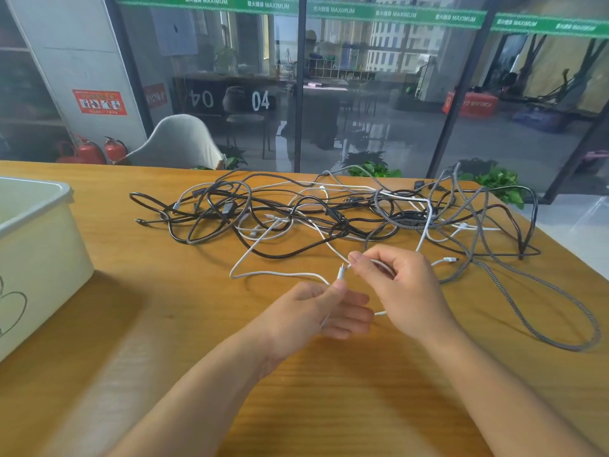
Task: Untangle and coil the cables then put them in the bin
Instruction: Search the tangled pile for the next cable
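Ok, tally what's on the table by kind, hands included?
Bin: 1
Cable tangle: 1 (white, black and grey braided; I cannot tell the strand count)
Hands: 2, left hand and right hand, each pinching white cable
Total: 4

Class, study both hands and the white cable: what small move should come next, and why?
Probably draw the white cable toward the person, out of the tangle. The left hand pinches its plug end and the right hand holds the cord, but its far part still runs into the pile.
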Action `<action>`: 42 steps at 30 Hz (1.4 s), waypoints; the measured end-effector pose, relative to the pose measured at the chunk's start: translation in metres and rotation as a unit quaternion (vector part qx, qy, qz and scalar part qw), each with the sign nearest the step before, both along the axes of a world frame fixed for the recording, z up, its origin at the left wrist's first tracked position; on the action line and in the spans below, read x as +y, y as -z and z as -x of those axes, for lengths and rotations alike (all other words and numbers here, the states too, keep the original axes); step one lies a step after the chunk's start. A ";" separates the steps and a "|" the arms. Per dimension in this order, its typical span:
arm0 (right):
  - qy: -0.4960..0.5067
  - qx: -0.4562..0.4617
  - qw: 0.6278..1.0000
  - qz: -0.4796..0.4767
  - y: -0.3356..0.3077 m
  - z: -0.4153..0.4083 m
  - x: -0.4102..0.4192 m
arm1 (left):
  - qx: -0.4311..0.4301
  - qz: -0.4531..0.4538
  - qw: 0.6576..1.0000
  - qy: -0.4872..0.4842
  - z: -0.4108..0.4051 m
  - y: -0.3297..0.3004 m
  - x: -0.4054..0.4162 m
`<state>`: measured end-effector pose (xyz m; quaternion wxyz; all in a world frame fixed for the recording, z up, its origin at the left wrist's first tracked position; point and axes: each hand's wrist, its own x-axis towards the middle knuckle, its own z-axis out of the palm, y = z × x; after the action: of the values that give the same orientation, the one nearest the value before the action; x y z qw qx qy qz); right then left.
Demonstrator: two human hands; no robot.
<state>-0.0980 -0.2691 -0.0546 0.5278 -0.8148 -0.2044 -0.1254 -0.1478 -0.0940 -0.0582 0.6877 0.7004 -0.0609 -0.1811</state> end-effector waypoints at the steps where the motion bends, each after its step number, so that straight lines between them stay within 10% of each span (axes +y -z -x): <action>1: -0.007 0.008 1.000 -0.005 0.000 0.002 0.002 | -0.009 -0.001 1.000 -0.015 -0.001 0.001 -0.002; 8: -0.144 0.128 0.978 -0.078 0.000 0.014 0.010 | -0.035 0.047 0.995 -0.082 -0.006 0.002 0.000; 22: -0.240 0.197 0.947 0.076 0.012 0.031 0.026 | -0.006 0.235 0.968 -0.092 -0.005 -0.013 0.006; 31: -0.259 0.057 0.927 0.267 0.011 0.024 0.018 | -0.042 0.241 0.964 -0.100 0.003 -0.026 0.011; 42: -0.020 -0.048 0.965 0.256 -0.003 -0.026 -0.041 | -0.002 0.087 0.991 0.098 0.005 -0.028 0.030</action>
<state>-0.0718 -0.3098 -0.0514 0.2937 -0.9116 -0.2707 -0.0974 -0.1524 -0.0642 -0.0302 0.7245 0.6291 -0.1463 -0.2406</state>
